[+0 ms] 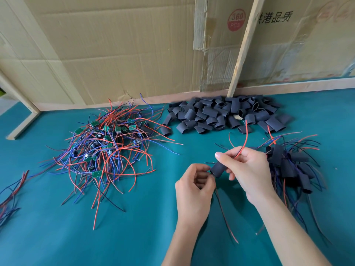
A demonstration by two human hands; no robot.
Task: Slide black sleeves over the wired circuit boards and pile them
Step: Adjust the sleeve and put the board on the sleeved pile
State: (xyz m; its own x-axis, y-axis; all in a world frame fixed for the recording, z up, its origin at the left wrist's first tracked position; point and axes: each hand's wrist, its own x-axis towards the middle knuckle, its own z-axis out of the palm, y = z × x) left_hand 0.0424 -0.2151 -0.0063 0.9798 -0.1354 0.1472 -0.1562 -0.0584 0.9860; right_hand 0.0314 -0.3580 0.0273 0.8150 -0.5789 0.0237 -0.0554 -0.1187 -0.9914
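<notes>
Black sleeve point(218, 169) pinched between both hands, left point(196, 186) curled, right point(247, 169) above.

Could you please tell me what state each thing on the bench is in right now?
Sleeve: held in both hands, wires out both ends.
Left hand: pinching the sleeve's lower end.
Right hand: gripping the sleeve and a red wire.
Bare boards: tangled heap, unsleeved.
Empty sleeves: loose pile, unused.
Finished pile: sleeved, stacked to the right.
</notes>
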